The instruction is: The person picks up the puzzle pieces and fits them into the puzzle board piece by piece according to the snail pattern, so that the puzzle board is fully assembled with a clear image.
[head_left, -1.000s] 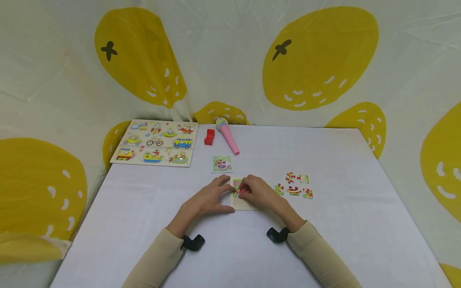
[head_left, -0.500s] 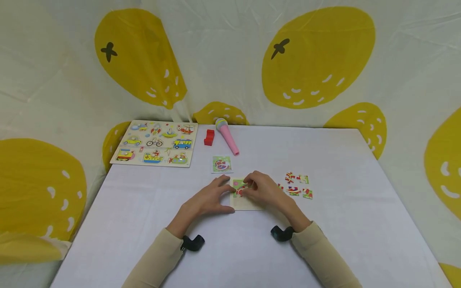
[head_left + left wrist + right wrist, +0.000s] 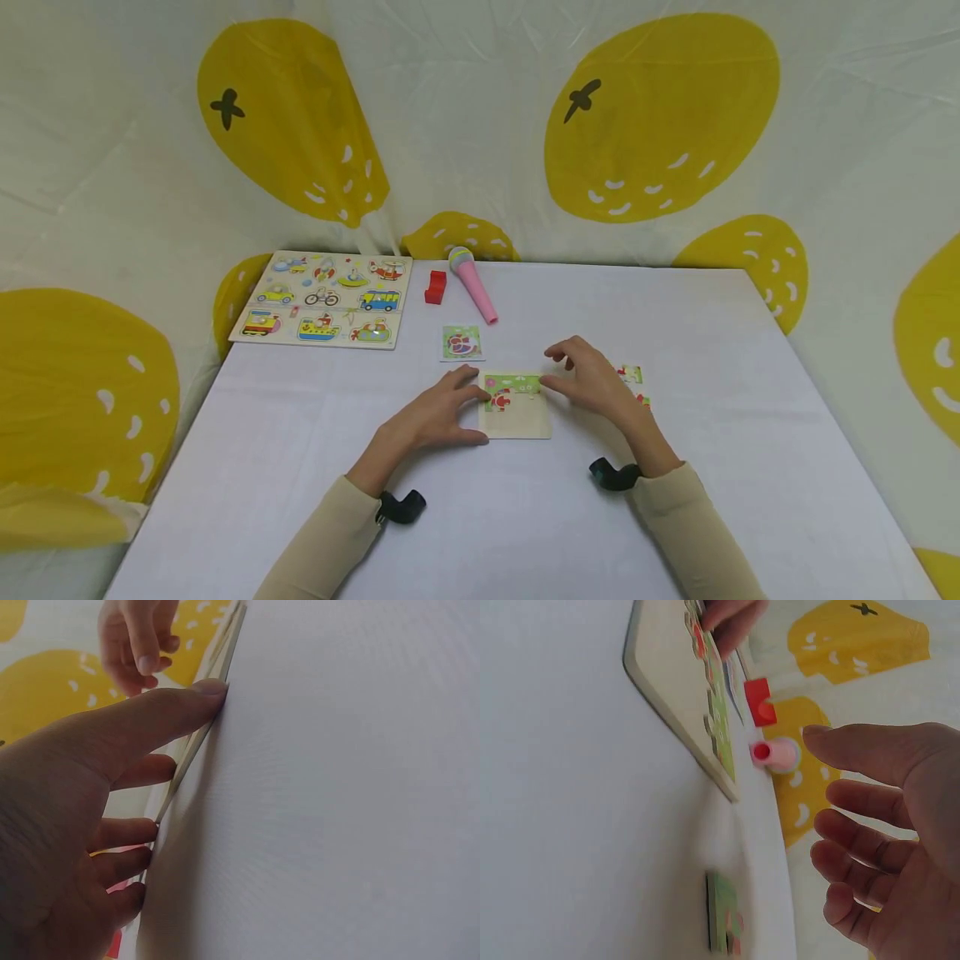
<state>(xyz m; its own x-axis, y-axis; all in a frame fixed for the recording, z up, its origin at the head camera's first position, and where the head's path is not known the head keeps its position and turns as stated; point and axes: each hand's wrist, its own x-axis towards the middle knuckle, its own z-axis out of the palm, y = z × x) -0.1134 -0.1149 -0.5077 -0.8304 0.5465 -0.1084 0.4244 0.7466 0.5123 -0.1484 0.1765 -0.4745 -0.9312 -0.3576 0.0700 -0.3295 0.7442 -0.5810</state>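
A small wooden puzzle board [image 3: 517, 425] lies flat on the table, with several fitted puzzle pieces [image 3: 512, 383] along its top and left side. My left hand [image 3: 431, 412] rests at the board's left edge, fingers spread, thumb at the lower corner; the left wrist view shows the thumb [image 3: 161, 716] on that edge. My right hand [image 3: 592, 383] is raised just right of the board, its fingers loosely bent and holding nothing. Loose puzzle pieces [image 3: 633, 375] show partly behind it. In the right wrist view one loose green piece [image 3: 721, 911] lies on the cloth below the board.
Behind the board lies a small square picture card [image 3: 461, 342]. Farther back are a red block [image 3: 436, 287] and a pink toy microphone [image 3: 476, 287]. A vehicle peg puzzle [image 3: 322, 300] lies at the back left, against the patterned curtain [image 3: 480, 125].
My right hand has let go of a puzzle piece on the board and moved right, toward the loose pieces. The fitted pieces now show uncovered. My left hand has stayed in place.
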